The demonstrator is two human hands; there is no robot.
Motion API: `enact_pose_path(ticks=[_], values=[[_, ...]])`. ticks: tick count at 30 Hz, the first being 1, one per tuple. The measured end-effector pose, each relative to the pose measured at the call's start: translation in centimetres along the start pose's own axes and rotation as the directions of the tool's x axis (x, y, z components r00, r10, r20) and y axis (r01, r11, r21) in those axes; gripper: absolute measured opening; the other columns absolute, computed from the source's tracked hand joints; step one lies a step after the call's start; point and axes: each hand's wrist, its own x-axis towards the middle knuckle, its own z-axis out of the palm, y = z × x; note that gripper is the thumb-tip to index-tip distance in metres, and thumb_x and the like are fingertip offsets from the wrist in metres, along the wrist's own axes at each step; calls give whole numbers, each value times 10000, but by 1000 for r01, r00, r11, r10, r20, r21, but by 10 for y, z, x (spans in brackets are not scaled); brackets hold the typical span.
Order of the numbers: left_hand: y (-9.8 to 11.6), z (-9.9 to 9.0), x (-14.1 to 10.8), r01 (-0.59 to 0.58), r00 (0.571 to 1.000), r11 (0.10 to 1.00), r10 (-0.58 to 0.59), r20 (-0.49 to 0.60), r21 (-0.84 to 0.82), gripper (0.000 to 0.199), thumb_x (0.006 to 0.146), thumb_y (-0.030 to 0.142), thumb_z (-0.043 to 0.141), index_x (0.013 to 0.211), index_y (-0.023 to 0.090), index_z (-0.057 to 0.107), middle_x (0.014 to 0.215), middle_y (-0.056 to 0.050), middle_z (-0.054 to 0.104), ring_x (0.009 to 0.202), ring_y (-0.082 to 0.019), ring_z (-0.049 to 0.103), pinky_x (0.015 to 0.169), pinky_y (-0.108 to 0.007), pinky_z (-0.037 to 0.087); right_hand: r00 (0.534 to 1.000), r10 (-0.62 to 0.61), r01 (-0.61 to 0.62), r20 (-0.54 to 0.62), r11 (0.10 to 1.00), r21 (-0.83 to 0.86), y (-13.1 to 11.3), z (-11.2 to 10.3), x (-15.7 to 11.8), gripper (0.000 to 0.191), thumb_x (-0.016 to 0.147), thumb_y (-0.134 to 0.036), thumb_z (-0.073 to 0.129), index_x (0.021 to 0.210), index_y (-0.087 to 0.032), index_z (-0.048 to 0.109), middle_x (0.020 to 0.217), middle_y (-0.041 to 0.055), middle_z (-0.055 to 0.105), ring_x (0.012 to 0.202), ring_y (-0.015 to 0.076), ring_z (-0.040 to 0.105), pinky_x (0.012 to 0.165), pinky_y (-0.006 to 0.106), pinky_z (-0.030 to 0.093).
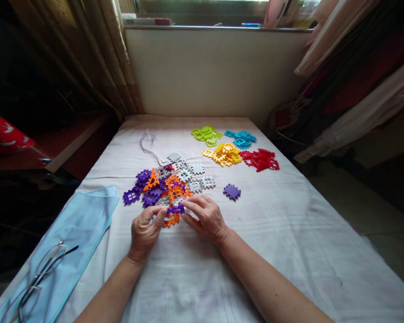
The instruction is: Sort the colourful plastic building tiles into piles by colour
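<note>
Between my two hands is a purple toothed plastic building piece [176,209], held just above the near edge of a mixed pile. My left hand [146,232] pinches its left end between thumb and fingers. At its right end, the fingers of my right hand [206,217] close on it. Beneath lies an orange piece [171,220], partly covered. Purple pieces [142,178], orange pieces [176,193] and grey pieces [185,175] make up the mixed pile beyond my hands. A single purple square piece [232,192] lies apart to the right.
Farther back sit sorted heaps: green pieces [206,135], blue pieces [242,139], yellow pieces [223,154] and red pieces [261,159]. A light blue cloth [87,215] with eyeglasses [37,280] lies at the left edge of the cloth-covered table [289,251]. A wall [215,72] stands behind.
</note>
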Motion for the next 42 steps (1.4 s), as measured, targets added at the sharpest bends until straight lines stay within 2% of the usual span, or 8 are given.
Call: enact_pose_path(ticks=[5,8,14,17,25,32,38,42], values=[[-1,5,-2,-4,995,998,10,95,-61,318,879,485,581,879,201,723,823,-39,760,734,-171,715,728,-280,587,991,113,-103,-70,986,133,-3,4,1,130,907,-302,564,919,-245,680,869,49,709,837,173,649,794,322,536],[-3,6,-3,41,993,995,-31,113,-86,352,875,489,586,1035,198,703,868,-43,762,753,-168,721,707,-263,584,950,285,-264,-127,951,159,10,-5,2,173,898,-336,545,832,-227,662,742,26,684,676,150,622,684,281,524],[-8,0,3,77,997,996,-75,31,-49,364,890,482,552,1075,197,682,812,-23,755,749,-162,718,760,-277,578,639,682,-696,-357,710,110,74,-53,-11,408,811,-531,528,941,-181,691,696,29,689,588,160,607,598,271,481],[-14,-7,10,72,997,997,-72,-32,3,336,891,457,545,1054,200,689,805,-12,755,752,-155,714,777,-273,567,571,727,-784,-383,621,10,93,-70,-22,473,767,-561,522,971,-180,717,646,22,677,585,176,606,606,287,462],[-45,-26,23,106,987,967,-73,-146,232,334,874,446,532,1007,194,705,948,-46,760,760,-167,693,751,-284,543,560,739,-823,-373,549,-146,98,-73,-29,423,768,-508,498,945,-204,733,647,26,679,598,188,595,586,283,401],[-51,-26,23,-71,997,850,68,26,522,327,908,437,484,1011,216,702,995,-71,729,955,-248,643,906,-386,479,566,737,-825,-370,510,-244,98,-75,-29,434,779,-470,477,982,-184,733,742,50,692,637,178,578,627,287,394],[-45,-25,17,-69,994,725,-9,109,685,463,857,511,561,1205,215,637,1206,-114,652,1105,-300,570,972,-437,420,590,715,-807,-375,537,-246,102,-73,-33,412,776,-473,486,937,-191,739,769,57,700,641,176,571,620,287,397],[-42,-24,18,-42,994,723,-38,100,690,458,859,481,569,1229,218,625,1234,-110,655,1157,-305,553,992,-444,404,613,698,-790,-370,556,-259,106,-71,-37,378,776,-456,498,917,-204,742,787,54,707,636,170,570,610,285,398]])
